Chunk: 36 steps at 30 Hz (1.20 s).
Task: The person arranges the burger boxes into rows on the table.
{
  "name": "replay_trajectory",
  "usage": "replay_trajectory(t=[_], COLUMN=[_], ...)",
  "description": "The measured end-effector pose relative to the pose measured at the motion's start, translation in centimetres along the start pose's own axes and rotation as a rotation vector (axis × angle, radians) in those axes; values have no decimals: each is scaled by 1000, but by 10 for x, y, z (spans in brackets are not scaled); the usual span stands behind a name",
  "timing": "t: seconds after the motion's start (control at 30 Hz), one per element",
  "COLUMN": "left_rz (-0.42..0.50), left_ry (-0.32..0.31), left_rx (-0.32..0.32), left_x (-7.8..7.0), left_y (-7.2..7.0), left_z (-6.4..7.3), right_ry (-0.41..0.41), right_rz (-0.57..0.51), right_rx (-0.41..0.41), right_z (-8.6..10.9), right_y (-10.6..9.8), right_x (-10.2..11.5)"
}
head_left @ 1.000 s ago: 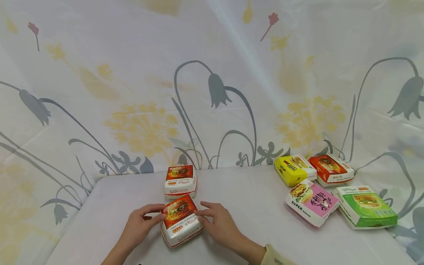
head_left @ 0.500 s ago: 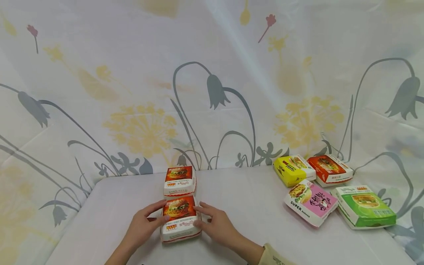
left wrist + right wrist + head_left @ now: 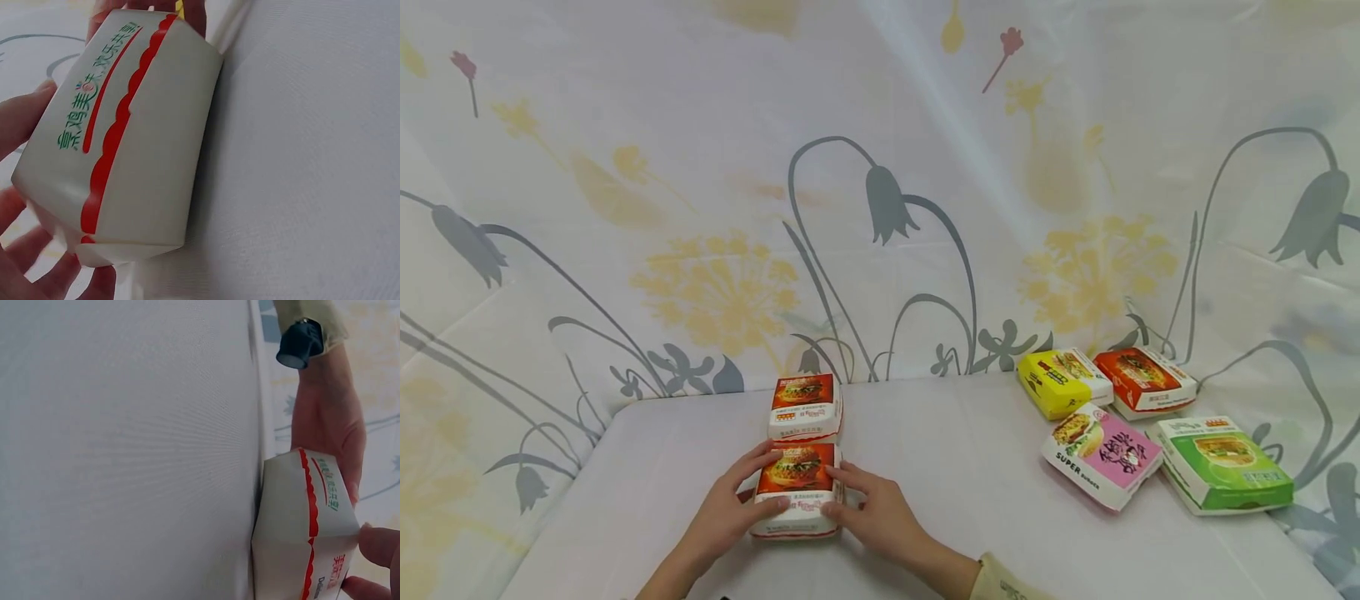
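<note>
In the head view, a red-and-white burger box (image 3: 797, 475) lies on the white table between the two hands. My left hand (image 3: 726, 504) grips its left side, thumb over the near top edge and fingers toward the back corner. On the opposite side, my right hand (image 3: 880, 508) holds it with thumb and fingers at the edge. Directly behind stands a matching burger box (image 3: 805, 406), lined up with the held one, their facing edges close together. The left wrist view shows the held box's white side (image 3: 156, 137) with a scalloped red stripe and the fingers curled at its corner.
To the right is a group of burger boxes: a yellow one (image 3: 1060, 387), a red one (image 3: 1146, 382), a pink one (image 3: 1108, 458) and a green one (image 3: 1225, 467). A flower-printed curtain (image 3: 887, 250) hangs behind the white table (image 3: 955, 433).
The held burger box has turned from a slant to square and shifted slightly left, its back edge now nearer the box behind. Both hands moved with it. The right-hand group stays put.
</note>
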<state>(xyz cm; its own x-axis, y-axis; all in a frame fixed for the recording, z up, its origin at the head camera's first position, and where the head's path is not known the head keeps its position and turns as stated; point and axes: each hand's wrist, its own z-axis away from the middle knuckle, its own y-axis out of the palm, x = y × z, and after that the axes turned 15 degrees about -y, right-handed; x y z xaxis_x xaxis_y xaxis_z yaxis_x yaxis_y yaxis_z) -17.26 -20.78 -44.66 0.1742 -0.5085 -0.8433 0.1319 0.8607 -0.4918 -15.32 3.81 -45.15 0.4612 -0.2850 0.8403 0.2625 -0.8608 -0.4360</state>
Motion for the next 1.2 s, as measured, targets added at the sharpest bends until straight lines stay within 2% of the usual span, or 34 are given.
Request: replay_trajectory(t=[0.17,0.37,0.67,0.8,0.97,1.2], left_rz=[36,2,-22,-5,11,9], left_ry=[25,72,67,67,60,51], left_rx=[-4,-13,-23,-16,-5,0], left_x=[0,2,2,2,2,1], left_y=[0,-2,-4,-3,-3,-2], left_z=[3,4,4,4,3,3], right_ry=[3,30,2,-13,-61,7], right_rz=[23,28,58,62,108,168], right_rx=[1,23,63,35,-20,-144], right_z=[-2,-5,-8,-11,-14,-15], right_y=[2,2,-10,-26,-57,-112], right_x=[4,5,2,-2,-5,-10])
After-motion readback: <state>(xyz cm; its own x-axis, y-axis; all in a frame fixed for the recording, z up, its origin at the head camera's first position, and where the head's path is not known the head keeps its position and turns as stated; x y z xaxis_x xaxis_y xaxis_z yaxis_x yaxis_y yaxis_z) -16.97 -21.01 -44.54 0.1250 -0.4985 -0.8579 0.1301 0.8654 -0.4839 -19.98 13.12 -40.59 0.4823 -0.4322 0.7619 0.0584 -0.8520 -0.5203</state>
